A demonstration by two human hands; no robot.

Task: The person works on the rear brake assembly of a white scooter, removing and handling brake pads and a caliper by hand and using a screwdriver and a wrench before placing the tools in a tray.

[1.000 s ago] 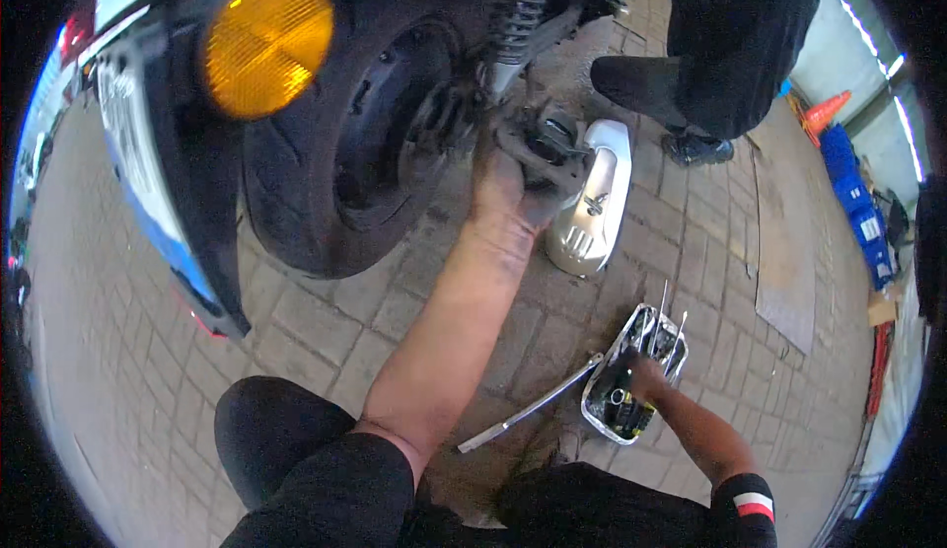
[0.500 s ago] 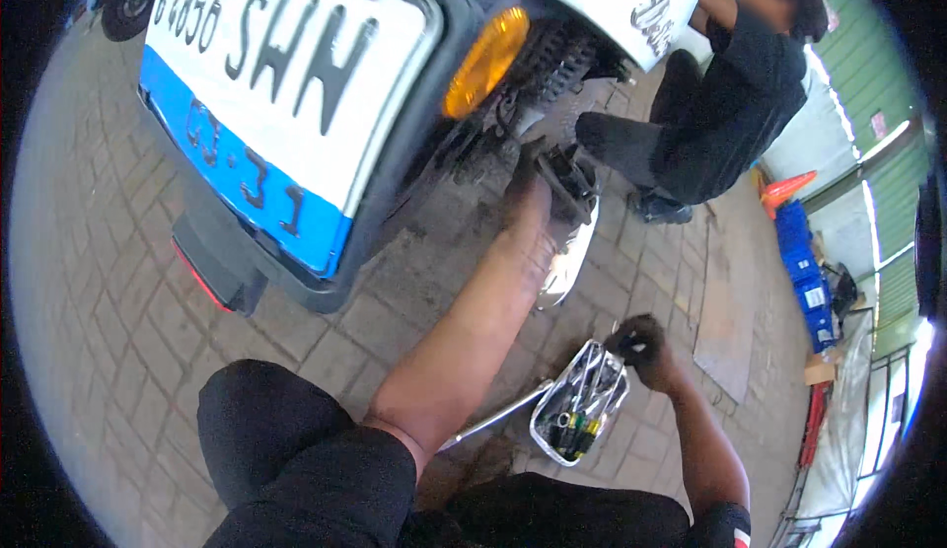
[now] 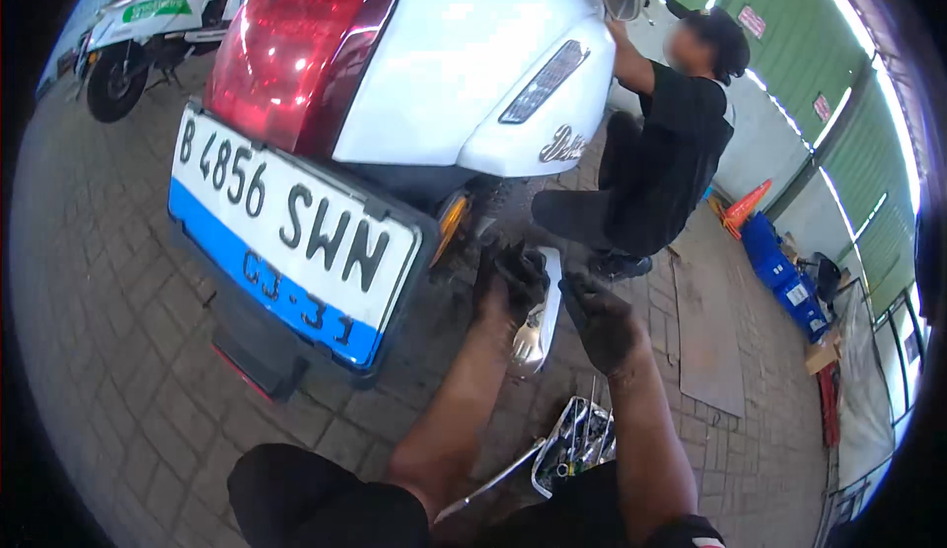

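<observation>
Low beside the rear of a white scooter [image 3: 464,65], my left hand [image 3: 508,282], dark-covered, has its fingers curled round something dark that I cannot make out. Next to it is a long, shiny silver metal part [image 3: 534,341] with a rounded end. My right hand [image 3: 600,326], also dark, is on the other side of this part. Its fingers are drawn together and point towards my left hand; anything between them is hidden. A metal tray of hand tools [image 3: 562,454] lies on the paving below my hands, partly covered by my right arm.
The scooter's number plate [image 3: 286,232] and red tail light [image 3: 301,50] jut out on the left. A co-worker in black [image 3: 671,144] squats beyond, one arm at the scooter. A long metal bar [image 3: 493,479] lies beside the tray. Blue crates [image 3: 779,272] and an orange cone [image 3: 745,211] stand right.
My right hand has left the tool tray and come up beside my left hand and the silver part. The view has shifted, showing more of the scooter's tail. My left hand stays low by the scooter.
</observation>
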